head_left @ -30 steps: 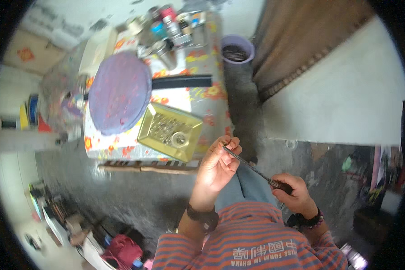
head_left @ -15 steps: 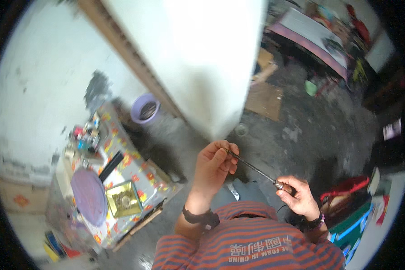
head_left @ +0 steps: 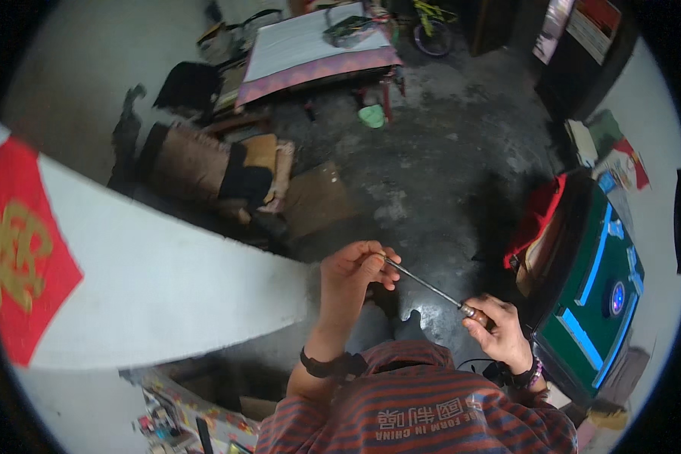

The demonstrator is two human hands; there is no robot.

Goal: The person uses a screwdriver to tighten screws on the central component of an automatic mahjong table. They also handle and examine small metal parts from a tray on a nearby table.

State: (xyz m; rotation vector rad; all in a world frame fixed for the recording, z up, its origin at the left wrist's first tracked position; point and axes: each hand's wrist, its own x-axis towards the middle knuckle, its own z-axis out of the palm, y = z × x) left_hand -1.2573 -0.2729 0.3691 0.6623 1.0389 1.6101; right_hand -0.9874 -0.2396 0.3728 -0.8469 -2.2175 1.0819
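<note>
A screwdriver (head_left: 430, 287) with a long thin metal shaft and a brown handle is held across the front of my body. My right hand (head_left: 501, 333) wraps its fingers around the handle. At the other end, my left hand (head_left: 356, 274) pinches the tip of the shaft between thumb and fingers. The shaft slopes down from the left hand to the right hand. Whatever else may sit at the tip is hidden by the fingers.
A white wall end (head_left: 189, 280) with a red paper sign stands close at left. To the right is a green-topped table (head_left: 556, 352) with rows of blue tiles, beside a red cloth (head_left: 535, 219). A sofa (head_left: 181, 163) and a covered table (head_left: 280, 57) stand farther off.
My view has swung to the right: the flowered table has slid to the lower left, and the green-topped table shows more fully. Both hands keep the same hold on the screwdriver.
</note>
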